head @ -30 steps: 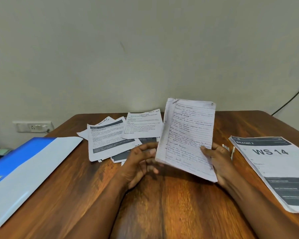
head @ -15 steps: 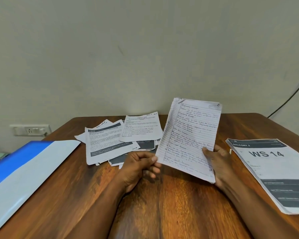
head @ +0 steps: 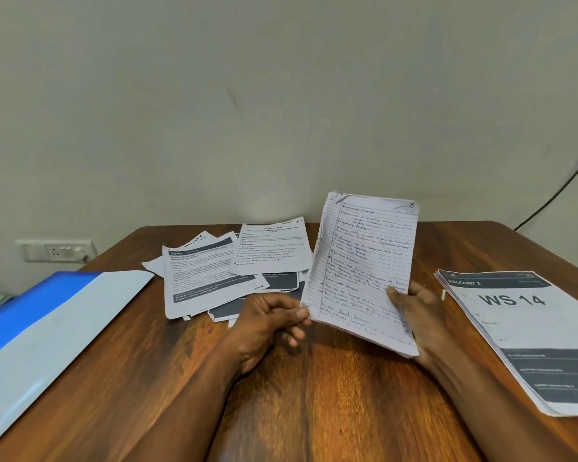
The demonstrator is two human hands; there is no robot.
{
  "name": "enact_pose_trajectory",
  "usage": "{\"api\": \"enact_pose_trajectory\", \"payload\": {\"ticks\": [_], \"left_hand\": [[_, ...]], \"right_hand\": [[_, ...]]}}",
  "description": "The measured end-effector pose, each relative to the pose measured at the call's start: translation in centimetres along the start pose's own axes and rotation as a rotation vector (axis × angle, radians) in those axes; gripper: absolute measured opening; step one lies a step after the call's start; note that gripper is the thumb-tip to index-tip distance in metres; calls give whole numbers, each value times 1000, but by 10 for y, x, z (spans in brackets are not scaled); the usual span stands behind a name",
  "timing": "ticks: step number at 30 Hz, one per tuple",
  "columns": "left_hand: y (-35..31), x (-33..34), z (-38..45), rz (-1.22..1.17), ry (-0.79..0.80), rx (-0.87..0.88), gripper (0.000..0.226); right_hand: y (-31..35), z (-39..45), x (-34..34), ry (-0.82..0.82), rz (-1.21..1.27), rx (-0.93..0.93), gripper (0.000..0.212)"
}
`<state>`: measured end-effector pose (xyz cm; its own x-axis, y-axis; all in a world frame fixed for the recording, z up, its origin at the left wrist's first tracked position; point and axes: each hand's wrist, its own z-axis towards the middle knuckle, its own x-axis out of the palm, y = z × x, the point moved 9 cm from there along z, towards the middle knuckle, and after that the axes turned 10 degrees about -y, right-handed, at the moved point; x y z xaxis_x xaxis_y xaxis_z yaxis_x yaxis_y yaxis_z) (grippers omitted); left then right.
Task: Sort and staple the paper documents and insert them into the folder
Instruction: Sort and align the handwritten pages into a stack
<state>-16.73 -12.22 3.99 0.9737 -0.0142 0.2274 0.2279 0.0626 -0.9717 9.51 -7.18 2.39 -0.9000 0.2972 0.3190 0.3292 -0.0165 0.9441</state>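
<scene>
The handwritten sheets (head: 364,271) stood tilted above the wooden table (head: 314,395), held up from both lower corners. The left hand (head: 267,323) pinched their lower left edge, and the right hand (head: 417,315) gripped the lower right side with the thumb on the front. Loose printed pages (head: 234,271) lay behind, the blue folder (head: 47,328) at the left, the printed stack (head: 528,335) at the right

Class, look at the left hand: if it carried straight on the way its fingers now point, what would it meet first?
The left hand points rightward at the handwritten lined sheets, whose lower left edge it already pinches. So those sheets come first, and beyond them, probably, the right hand, though depth is unclear.
</scene>
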Motion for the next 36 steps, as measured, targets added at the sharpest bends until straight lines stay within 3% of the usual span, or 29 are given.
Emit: {"api": "enact_pose_trajectory", "payload": {"ticks": [11,16,18,29,36], "left_hand": [[3,-4,2,-26,17,-14,9],[-2,-17,8,-34,-89,51,45],[-6,-22,8,-37,-153,82,48],[-7,-41,9,66,-401,112,11],[0,-41,13,104,-377,57,8]], "right_hand": [[-1,1,0,6,23,8,20],[-2,-7,12,159,-35,12,23],[-4,-10,18,213,-90,-18,24],[-5,-14,25,277,-187,-86,28],[1,-17,26,277,-92,-99,29]]}}
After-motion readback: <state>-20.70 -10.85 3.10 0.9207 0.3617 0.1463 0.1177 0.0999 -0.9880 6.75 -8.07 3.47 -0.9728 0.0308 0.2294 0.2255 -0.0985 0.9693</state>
